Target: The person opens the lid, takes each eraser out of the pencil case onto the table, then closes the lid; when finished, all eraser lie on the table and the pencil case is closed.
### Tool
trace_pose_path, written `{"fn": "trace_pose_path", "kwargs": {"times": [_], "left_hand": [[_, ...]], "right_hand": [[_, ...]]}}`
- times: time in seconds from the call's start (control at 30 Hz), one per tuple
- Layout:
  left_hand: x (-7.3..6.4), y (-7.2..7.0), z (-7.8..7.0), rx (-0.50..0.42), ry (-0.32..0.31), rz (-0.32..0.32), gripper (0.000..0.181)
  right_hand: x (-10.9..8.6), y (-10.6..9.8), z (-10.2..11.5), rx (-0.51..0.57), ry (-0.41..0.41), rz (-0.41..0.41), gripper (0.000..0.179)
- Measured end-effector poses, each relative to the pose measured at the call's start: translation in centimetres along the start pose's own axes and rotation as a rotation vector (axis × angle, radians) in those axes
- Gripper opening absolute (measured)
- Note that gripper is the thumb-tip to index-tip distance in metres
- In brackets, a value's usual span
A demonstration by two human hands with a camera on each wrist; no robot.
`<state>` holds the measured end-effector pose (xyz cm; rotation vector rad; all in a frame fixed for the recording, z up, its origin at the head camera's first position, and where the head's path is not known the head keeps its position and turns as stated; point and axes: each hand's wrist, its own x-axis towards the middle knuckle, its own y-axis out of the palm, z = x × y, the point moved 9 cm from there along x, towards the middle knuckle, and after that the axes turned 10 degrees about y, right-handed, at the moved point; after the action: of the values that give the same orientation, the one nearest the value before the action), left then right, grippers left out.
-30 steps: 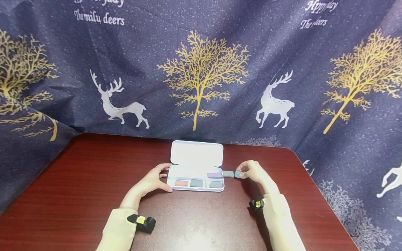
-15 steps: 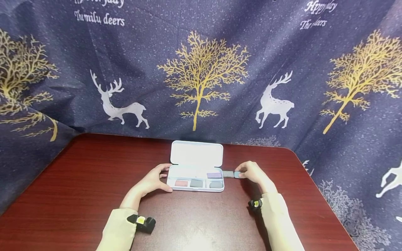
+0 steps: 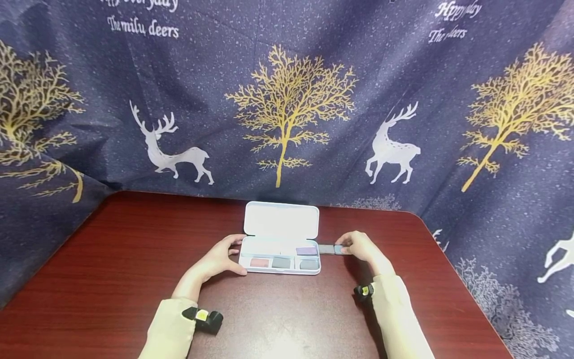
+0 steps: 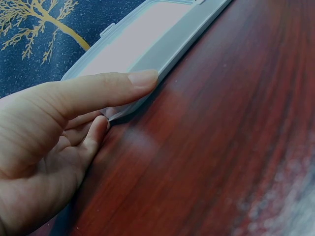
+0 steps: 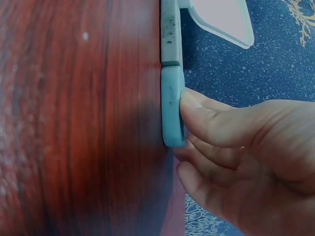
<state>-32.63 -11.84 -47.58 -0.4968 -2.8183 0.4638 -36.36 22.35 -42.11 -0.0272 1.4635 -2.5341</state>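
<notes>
An open white pencil case (image 3: 281, 220) stands on the table, its lid tipped back. My left hand (image 3: 218, 257) grips its left end; in the left wrist view the thumb (image 4: 142, 78) lies along the front edge. In its compartments sit a pink eraser (image 3: 259, 263), a grey-green eraser (image 3: 281, 263), a rounded grey-green eraser (image 3: 308, 265) and a purple eraser (image 3: 306, 251). Outside its right side lies a smudged grey eraser (image 5: 171, 39). End to end with that one is a blue eraser (image 5: 172, 105), which my right hand (image 3: 360, 245) pinches between thumb and fingers.
The dark red wooden table (image 3: 278, 309) reaches back to a blue cloth (image 3: 215, 99) printed with deer and trees. A black camera band (image 3: 206, 320) is on the left wrist, another band (image 3: 364, 291) on the right.
My right hand has shifted slightly left and brought the blue eraser up against the end of the grey eraser. My left hand and the pencil case have stayed put.
</notes>
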Motion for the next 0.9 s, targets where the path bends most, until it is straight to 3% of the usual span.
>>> {"fn": "trace_pose_path", "kwargs": {"times": [0.57,0.9], "left_hand": [[-0.2,-0.1,-0.3,-0.011,0.009,0.001,0.096],[-0.1,0.0,-0.2,-0.002,0.009,0.002,0.096]], "right_hand": [[-0.1,-0.4,0.2,0.068,0.021,-0.070,0.021],[-0.1,-0.7,2.7,0.102,-0.013,-0.101,0.023]]}}
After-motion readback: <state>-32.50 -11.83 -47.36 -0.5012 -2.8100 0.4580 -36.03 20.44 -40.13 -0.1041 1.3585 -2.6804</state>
